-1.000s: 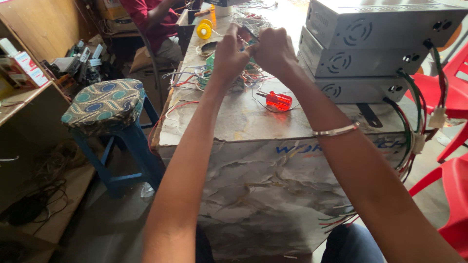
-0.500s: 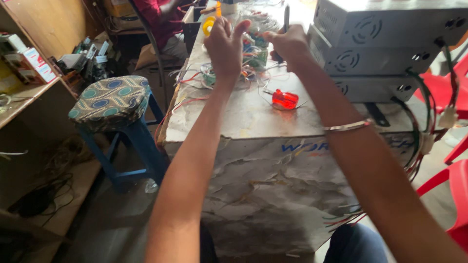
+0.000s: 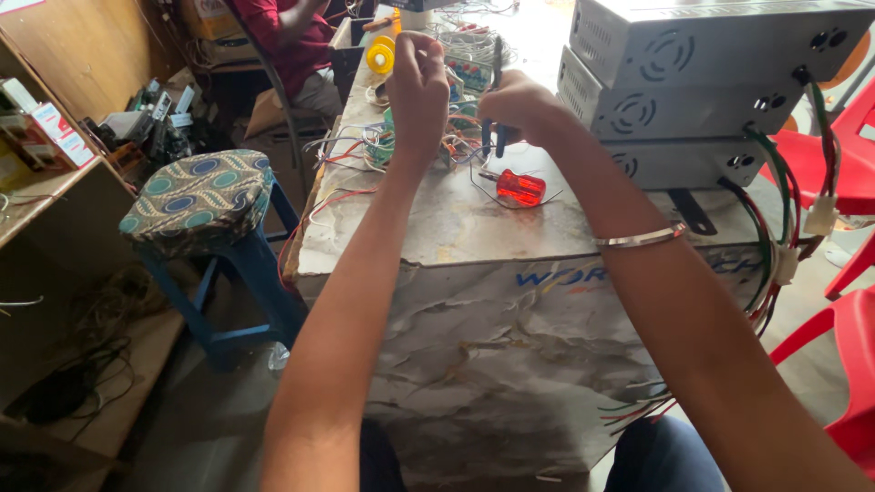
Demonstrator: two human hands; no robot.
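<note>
The right hand [image 3: 519,107] is closed around a slim dark hand tool [image 3: 498,96], most likely a pair of small pliers or cutters. Its long axis stands close to upright: the dark upper end rises above the knuckles toward the far side of the table, and the blue-sleeved handles hang down below the palm, just above the table top. The tool sits over the middle of the far half of the table, directly over the tangle of coloured wires [image 3: 415,146].

The left hand [image 3: 417,87] is raised just beside it, fingers curled with the fingertips pinched together at the top. What it pinches is too small to tell, so whether it holds a wire end cannot be told. Its wrist hovers above the same wire tangle.

Just near the right hand, toward the viewer, a screwdriver with a clear red handle [image 3: 518,188] lies flat on the worn table [image 3: 456,228]. A yellow spool [image 3: 381,55] stands beyond the left hand. Three grey metal boxes [image 3: 693,100] are stacked at the right edge, with a wiring harness [image 3: 788,219] drooping from them. A stool with a patterned cushion [image 3: 200,196] stands left of the table, red plastic chairs [image 3: 843,164] to the right, and a person in a red shirt [image 3: 292,41] sits at the far end.
</note>
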